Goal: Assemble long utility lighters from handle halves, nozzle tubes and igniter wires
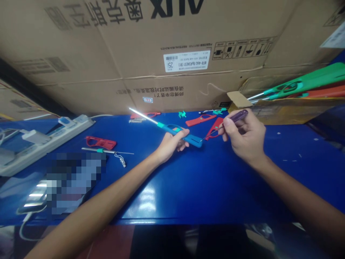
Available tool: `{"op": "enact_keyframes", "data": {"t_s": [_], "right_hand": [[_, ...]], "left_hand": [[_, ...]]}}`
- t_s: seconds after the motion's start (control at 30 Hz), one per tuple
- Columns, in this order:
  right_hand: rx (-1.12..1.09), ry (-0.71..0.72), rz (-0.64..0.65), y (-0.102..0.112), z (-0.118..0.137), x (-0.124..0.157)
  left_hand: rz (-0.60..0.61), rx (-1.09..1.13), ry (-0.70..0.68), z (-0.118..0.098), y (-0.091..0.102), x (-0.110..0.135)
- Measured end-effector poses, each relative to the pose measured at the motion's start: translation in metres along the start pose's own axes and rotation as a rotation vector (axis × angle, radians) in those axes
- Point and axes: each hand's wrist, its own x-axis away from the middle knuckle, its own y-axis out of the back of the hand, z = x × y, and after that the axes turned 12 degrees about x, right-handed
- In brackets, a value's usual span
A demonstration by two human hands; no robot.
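My left hand [172, 144] is closed around a blue long-necked lighter [192, 139], whose metal tube points up and to the left. In my right hand [246, 135] is a screwdriver [238, 116] with a dark purple handle. Its thin shaft slants down to the left, and the tip is at the butt end of the lighter; whether it sits in a screw I cannot tell. Behind the hands lie a red casing half [201, 120], another red casing piece [215, 128] and small green parts [182, 114].
At left are a red casing [101, 142], a metal tube with wires [99, 150], a power strip [48, 144] and a charging phone [32, 198]. A large cardboard box [107, 72] stands behind. An open carton [285, 111] at right holds green and red lighters [309, 81].
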Motion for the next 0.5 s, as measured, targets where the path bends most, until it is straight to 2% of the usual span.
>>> {"op": "enact_keyframes", "data": {"t_s": [0.5], "right_hand": [[0.000,0.023,0.042,-0.0013,0.0037,0.0029]], "left_hand": [[0.006,-0.007,0.005,-0.0017,-0.0001,0.0014]]}}
